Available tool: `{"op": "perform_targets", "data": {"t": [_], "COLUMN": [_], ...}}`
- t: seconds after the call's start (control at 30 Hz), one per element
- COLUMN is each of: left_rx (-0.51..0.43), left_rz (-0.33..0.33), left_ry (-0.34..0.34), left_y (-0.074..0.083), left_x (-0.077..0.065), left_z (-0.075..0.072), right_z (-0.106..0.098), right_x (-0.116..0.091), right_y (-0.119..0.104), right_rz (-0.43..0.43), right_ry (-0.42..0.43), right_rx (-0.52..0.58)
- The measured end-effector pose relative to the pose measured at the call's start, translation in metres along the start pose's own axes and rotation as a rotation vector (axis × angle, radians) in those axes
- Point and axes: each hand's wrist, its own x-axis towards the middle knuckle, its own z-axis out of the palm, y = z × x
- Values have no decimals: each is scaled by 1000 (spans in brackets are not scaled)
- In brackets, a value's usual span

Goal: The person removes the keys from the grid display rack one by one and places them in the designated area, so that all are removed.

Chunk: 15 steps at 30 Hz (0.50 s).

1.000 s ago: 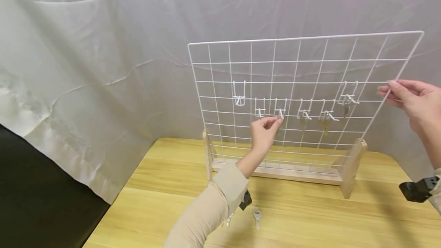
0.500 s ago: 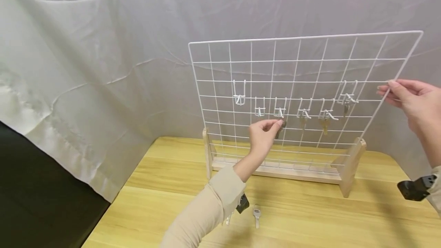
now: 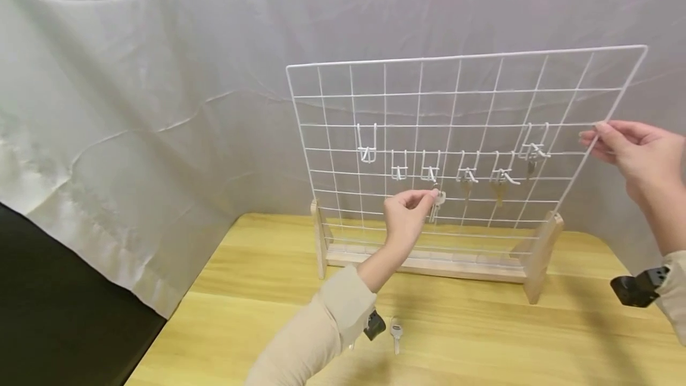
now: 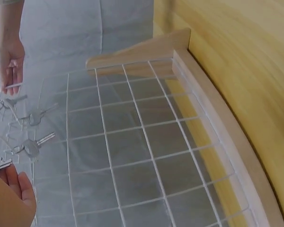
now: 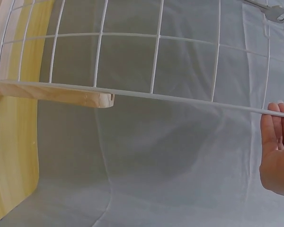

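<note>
My left hand (image 3: 403, 219) pinches a silver key (image 3: 439, 199) between thumb and fingertips. Its small ring is at the tip of a white hook (image 3: 430, 173) on the wire grid panel (image 3: 466, 57); whether the ring is over the hook I cannot tell. In the left wrist view, that hand (image 4: 14, 201) is at the lower left, the pinched key partly cut off by the frame. My right hand (image 3: 640, 151) grips the panel's right edge, also visible in the right wrist view, where the hand (image 5: 280, 161) holds the white wire.
Keys hang on hooks to the right, among them a brass key (image 3: 500, 194) and a dark key (image 3: 531, 169). Two hooks at the left carry nothing. A wooden stand (image 3: 542, 255) bears the panel. Another key (image 3: 396, 332) lies on the wooden table (image 3: 246, 290).
My left hand has lowered slightly from the hook, and the key below its fingertips has turned into clearer view. The right hand keeps its hold on the panel edge. The head view has shifted slightly.
</note>
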Motion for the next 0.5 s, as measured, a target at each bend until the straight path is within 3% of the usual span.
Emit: {"op": "perform_targets", "data": {"t": [0.17,0.5], "left_rx": [-31,-6], "left_rz": [-65,-216], "left_ry": [-23,-16], "left_y": [-11,-55], "left_x": [-15,-42], "left_z": [-4,-10], "right_z": [0,1], "right_x": [0,-1], "right_y": [1,2], "right_rz": [-7,-34], "right_ry": [-16,-41], "right_rx": [-15,-10]}}
